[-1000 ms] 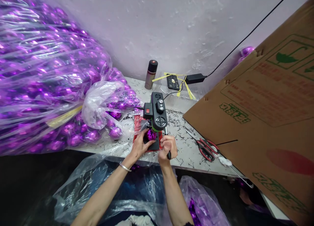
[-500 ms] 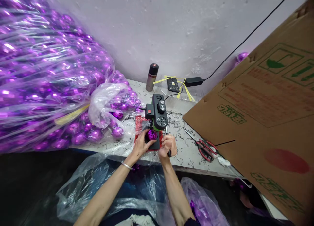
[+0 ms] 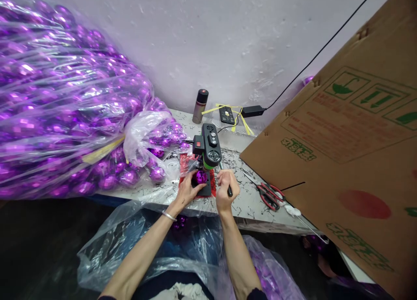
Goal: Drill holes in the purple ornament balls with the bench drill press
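Note:
A shiny purple faceted ball point(image 3: 201, 176) rests on the dark base point(image 3: 206, 191) of a small black bench machine point(image 3: 211, 144), right under its head. Around the ball's left side and front, my left hand point(image 3: 187, 191) curves its thumb and fingers, steadying it. My right hand point(image 3: 227, 189) is wrapped around the lever point(image 3: 230, 191) on the machine's right side, the black end showing from the fist. Red material point(image 3: 213, 182) lies beneath the base. Whether the machine's head touches the ball cannot be made out.
Left stands a big clear bag of purple balls point(image 3: 65, 100). A cardboard box point(image 3: 325, 161) leans in from the right, near red-handled scissors point(image 3: 269, 196). Behind are a spray can point(image 3: 200, 106) and a power adapter point(image 3: 253, 111). Dark scraps litter the bench; a plastic bag point(image 3: 130, 243) hangs below.
My right hand has swung the lever slightly outward to the right, away from the ball. My left hand stays at the ball. The whole view has shifted a little.

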